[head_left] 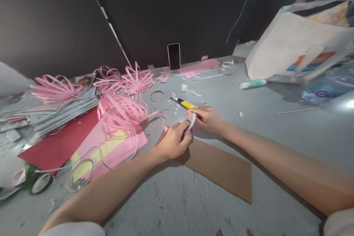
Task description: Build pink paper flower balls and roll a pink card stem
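Observation:
My left hand [174, 141] and my right hand [207, 118] meet above the near end of a brown cardboard sheet [221, 167]. Both pinch a thin white strip [192, 120] that curves between the fingers. A yellow utility knife [184, 103] lies on the grey table [276, 132] just behind my right hand. A pink cut-paper flower [121, 110] sits to the left of my left hand, on pink and yellow paper [110, 147].
More pink paper flowers [135, 79] and a stack of magazines [47, 108] fill the left. A phone [174, 56] leans on the dark back wall. A glue stick [253, 84], a white bag [298, 48] and a tape roll [41, 182] also lie about.

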